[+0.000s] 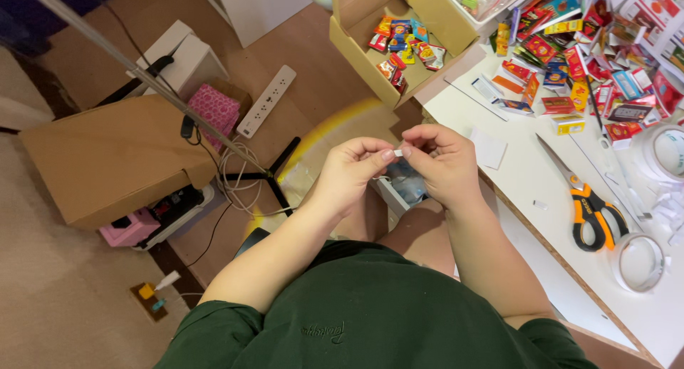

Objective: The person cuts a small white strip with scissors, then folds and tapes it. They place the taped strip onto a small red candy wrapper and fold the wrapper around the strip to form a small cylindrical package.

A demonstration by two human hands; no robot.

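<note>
My left hand (350,173) and my right hand (442,162) meet above my lap, just off the edge of the white table (527,177). Between the fingertips of both hands I pinch a tiny white piece (398,152), perhaps tape or paper. Below my hands a small clear packet with bluish contents (408,187) shows, partly hidden by my fingers. I cannot tell whether it rests on my lap or hangs from my hands.
Orange-handled scissors (588,205), two clear tape rolls (639,262) and several small colourful packets (570,77) lie on the table. An open cardboard box (370,55) holds more packets. On the floor are a power strip (267,100), cables, a stand's legs and a brown box (114,159).
</note>
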